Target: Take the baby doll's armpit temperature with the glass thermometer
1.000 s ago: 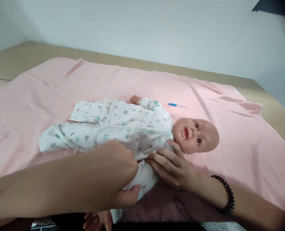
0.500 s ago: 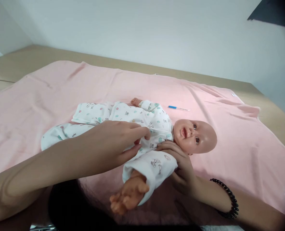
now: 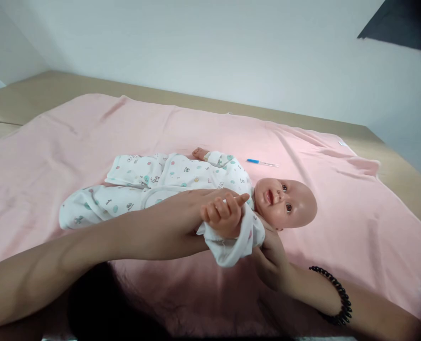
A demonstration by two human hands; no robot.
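Observation:
A baby doll [image 3: 285, 203] in a white printed suit lies on its back, head to the right. Its near arm is raised towards me, and the doll's hand [image 3: 224, 215] sticks out of a loose white sleeve [image 3: 232, 248]. My left hand [image 3: 189, 213] reaches across the doll's body behind that raised arm, which hides its fingers. At the doll's near shoulder, my right hand [image 3: 272, 251] is closed around the upper arm; the sleeve covers most of its fingers.
A pink blanket [image 3: 142, 123] with folds covers the wooden table [image 3: 29, 94]. Beyond the doll's shoulder lies a thin clear stick with a blue end [image 3: 262, 163], probably a thermometer. A white wall [image 3: 203, 52] stands behind.
The doll's near arm has swung up and to the right, its hand lifted off my side. My left hand has moved right behind it; my right hand stays by the shoulder.

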